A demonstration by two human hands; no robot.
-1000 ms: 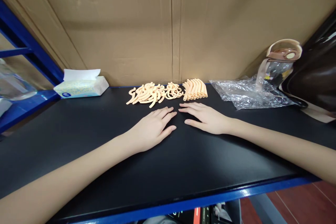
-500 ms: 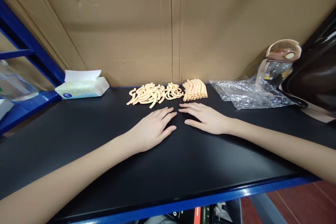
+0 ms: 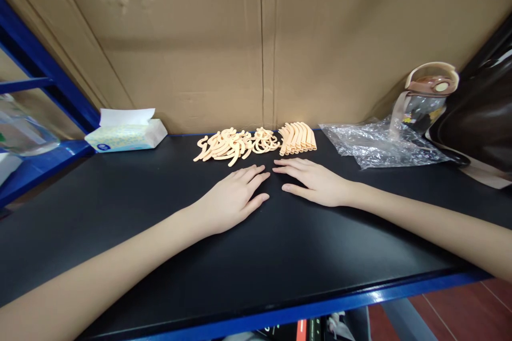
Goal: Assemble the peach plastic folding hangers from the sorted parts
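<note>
My left hand [image 3: 234,199] lies palm down on the black tabletop [image 3: 256,266], fingers stretched out and thumb apart. Facing it across a small gap, my right hand [image 3: 314,182] rests the same way. Neither hand holds anything. Beyond my left fingertips is a loose pile of curved, peach-coloured plastic strips [image 3: 226,146]. Smaller C-shaped peach pieces [image 3: 265,140] lie beside that pile to its right. Past my right fingertips, several bent peach tubes [image 3: 298,138] are lined up side by side. My hands touch none of these pieces.
A tissue pack [image 3: 127,133] sits at the back left by a blue metal frame [image 3: 64,101]. At the right lie a crumpled clear plastic bag [image 3: 384,144] and a drinking bottle [image 3: 428,96] with a strap. A cardboard wall [image 3: 192,53] closes off the back.
Both hands stay in place on the tabletop. The whole view has shifted very slightly; nothing has been picked up or moved.
</note>
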